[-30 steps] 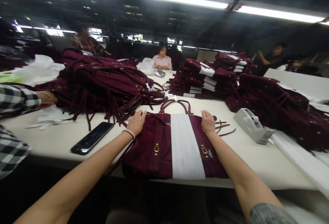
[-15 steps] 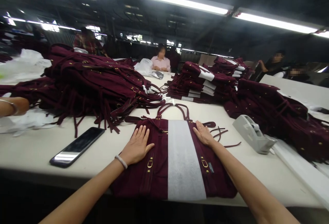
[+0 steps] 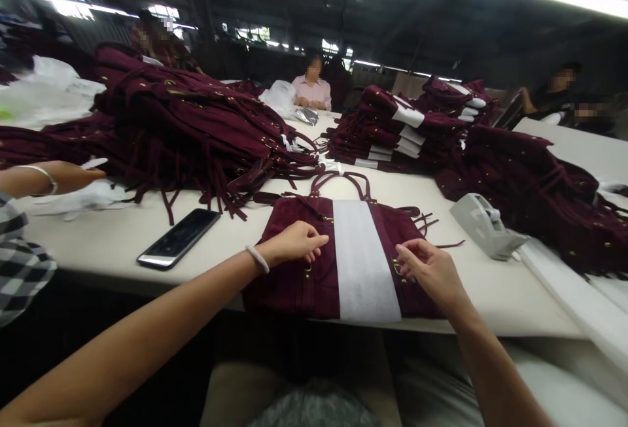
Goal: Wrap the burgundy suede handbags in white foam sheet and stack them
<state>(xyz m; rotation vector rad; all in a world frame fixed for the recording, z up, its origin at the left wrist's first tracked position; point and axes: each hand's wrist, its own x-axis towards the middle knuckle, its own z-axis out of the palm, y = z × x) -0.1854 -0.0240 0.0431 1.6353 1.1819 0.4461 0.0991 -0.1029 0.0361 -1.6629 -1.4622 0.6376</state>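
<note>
A maroon handbag (image 3: 289, 218) lies flat at the table's front edge, its looped handles pointing away from me. A wide strip of white paper (image 3: 366, 263) runs down its middle. Above the bag's left half, my left hand (image 3: 297, 244) is closed, thumb against curled fingers, with nothing visible in it. My right hand (image 3: 426, 267) is over the right half beside a brass buckle, its fingers curled toward the thumb and no object showing between them. Whether either hand touches the fabric is hard to tell.
A phone (image 3: 179, 239) lies left of the bag, a grey tape dispenser (image 3: 488, 227) right. Heaped maroon bags (image 3: 186, 113) and a paper-banded stack (image 3: 392, 129) stand behind. A co-worker's hand (image 3: 73, 177) reaches in from the left. White sheeting (image 3: 574, 290) lies at right.
Both hands have left their flat, spread position on the bag; their fingers have curled and they have come inward and nearer me. The view has tilted down. The co-worker's hand reaches further in.
</note>
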